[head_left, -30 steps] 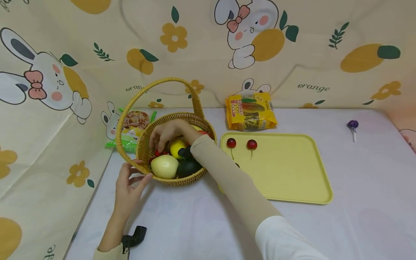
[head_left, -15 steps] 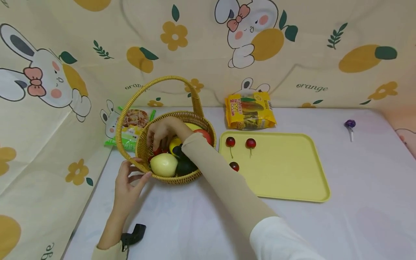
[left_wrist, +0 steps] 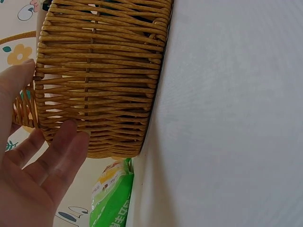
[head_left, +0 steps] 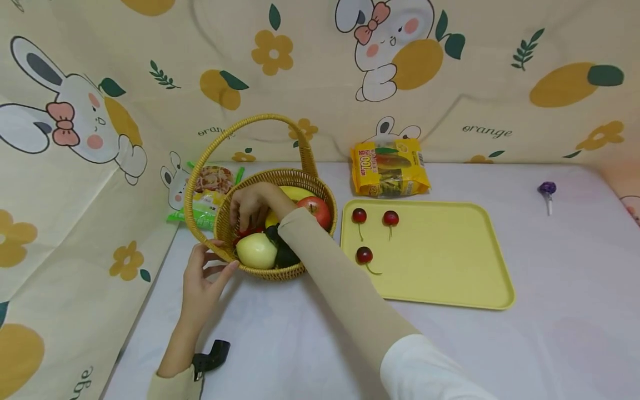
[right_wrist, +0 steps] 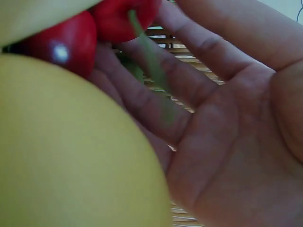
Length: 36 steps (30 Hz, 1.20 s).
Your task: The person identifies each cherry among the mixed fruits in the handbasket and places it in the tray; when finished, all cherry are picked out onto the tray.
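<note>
Patterned cloth (head_left: 310, 44) backs the table (head_left: 310, 344); inside the basket's (head_left: 277, 274) left rim, 1 cherry (right_wrist: 120, 23) lies at the nearer right hand's (head_left: 257, 203) bent fingertips, stem palmward, grip unclear; the left hand (head_left: 202, 283) pinches the rim.

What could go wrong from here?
1. The red fruits sit close beside the pale fruit, so the right grip could dislodge a neighbour when lifting out.
2. The left grip holds one side of the basket; if that loosens during a snag, it might tip.
3. The right sleeve overlaps the tray's near corner in the head view; lowering it could roll the nearest loose cherry.
</note>
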Each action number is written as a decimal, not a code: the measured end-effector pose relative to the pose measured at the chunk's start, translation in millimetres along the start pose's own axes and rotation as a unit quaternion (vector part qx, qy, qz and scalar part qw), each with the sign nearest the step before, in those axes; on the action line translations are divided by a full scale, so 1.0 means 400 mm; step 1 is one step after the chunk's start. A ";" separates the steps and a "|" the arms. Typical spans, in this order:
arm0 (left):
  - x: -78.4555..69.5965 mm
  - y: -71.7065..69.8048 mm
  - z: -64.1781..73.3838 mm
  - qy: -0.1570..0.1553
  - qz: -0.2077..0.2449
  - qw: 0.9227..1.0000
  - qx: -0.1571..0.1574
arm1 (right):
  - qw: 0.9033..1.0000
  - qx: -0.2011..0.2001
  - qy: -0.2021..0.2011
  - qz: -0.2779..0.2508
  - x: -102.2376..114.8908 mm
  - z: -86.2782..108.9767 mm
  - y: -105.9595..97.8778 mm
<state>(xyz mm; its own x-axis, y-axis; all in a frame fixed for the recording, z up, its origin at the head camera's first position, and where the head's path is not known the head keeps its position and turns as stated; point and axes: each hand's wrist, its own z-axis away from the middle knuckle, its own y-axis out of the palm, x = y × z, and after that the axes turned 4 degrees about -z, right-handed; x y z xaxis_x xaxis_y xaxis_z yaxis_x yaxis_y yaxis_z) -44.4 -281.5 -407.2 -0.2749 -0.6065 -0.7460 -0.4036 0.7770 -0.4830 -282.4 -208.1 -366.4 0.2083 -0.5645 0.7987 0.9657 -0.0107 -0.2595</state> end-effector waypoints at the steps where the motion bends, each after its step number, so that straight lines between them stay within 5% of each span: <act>1: -0.001 0.002 -0.002 -0.001 -0.001 1.000 0.001 | 1.000 0.003 0.000 0.002 -0.002 0.001 -0.001; 10: -0.002 0.012 -0.007 0.006 -0.001 1.000 0.003 | 0.999 -0.019 -0.036 0.020 -0.008 0.039 -0.010; 14: 0.002 0.002 -0.002 0.012 -0.004 1.000 -0.008 | 0.993 -0.064 -0.100 0.029 0.003 0.083 -0.012; 16: 0.009 0.000 0.000 0.018 -0.005 1.000 -0.014 | 0.982 -0.101 -0.154 0.053 -0.003 0.119 -0.012; 19: 0.040 -0.001 0.003 0.027 -0.007 0.999 -0.017 | 0.951 -0.180 -0.236 0.084 -0.042 0.191 -0.011; 22: 0.073 0.001 0.004 0.026 -0.004 0.999 -0.019 | 0.923 -0.260 -0.271 0.082 -0.102 0.278 -0.007; 26: 0.086 0.005 0.005 0.019 -0.004 1.000 -0.020 | 0.908 -0.324 -0.260 0.051 -0.203 0.397 0.007; 31: 0.042 0.012 0.007 0.021 -0.005 1.000 -0.019 | 0.906 -0.368 -0.208 0.024 -0.336 0.530 0.051; 36: -0.006 0.016 0.009 0.019 0.000 1.000 -0.020 | 0.908 -0.377 -0.164 0.076 -0.427 0.613 0.126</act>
<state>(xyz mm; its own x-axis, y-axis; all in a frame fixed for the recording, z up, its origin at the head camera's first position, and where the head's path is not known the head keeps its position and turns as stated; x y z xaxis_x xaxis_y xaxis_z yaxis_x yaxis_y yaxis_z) -43.2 -274.3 -410.1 -0.3072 -0.6136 -0.7274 -0.4374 0.7699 -0.4647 -231.3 90.3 -382.8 0.4838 -0.3322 0.8096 0.5669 -0.5858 -0.5792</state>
